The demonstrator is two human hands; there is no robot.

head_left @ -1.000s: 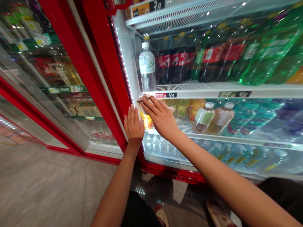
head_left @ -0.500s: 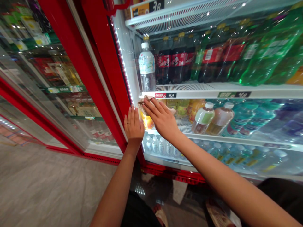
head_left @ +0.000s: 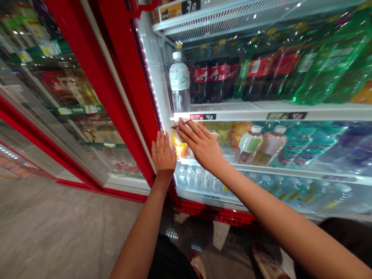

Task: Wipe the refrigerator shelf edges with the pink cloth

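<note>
My right hand [head_left: 205, 147] presses a thin, crumpled pale-brown cloth [head_left: 178, 126] against the glass door of a drinks fridge, just below a white shelf edge. Most of the cloth is hidden under the fingers and palm; its edges stick out at the fingertips and beside the wrist. My left hand [head_left: 164, 155], with a ring on one finger, lies flat with fingers stretched out at the red door frame [head_left: 136, 97], left of the cloth. It holds nothing. Behind the glass, a clear bottle with a white cap [head_left: 180, 83] stands above my right hand.
Cola bottles [head_left: 219, 75] and green bottles [head_left: 328, 66] fill the upper shelf. Tea bottles [head_left: 249, 144] stand below, with small water bottles [head_left: 198, 177] at the bottom. Another red-framed fridge is at left. Grey floor tiles [head_left: 58, 224] and sandalled feet [head_left: 266, 261] show underneath.
My right hand and the cloth have shifted very slightly right across the glass. My left hand stays flat in the same place.
</note>
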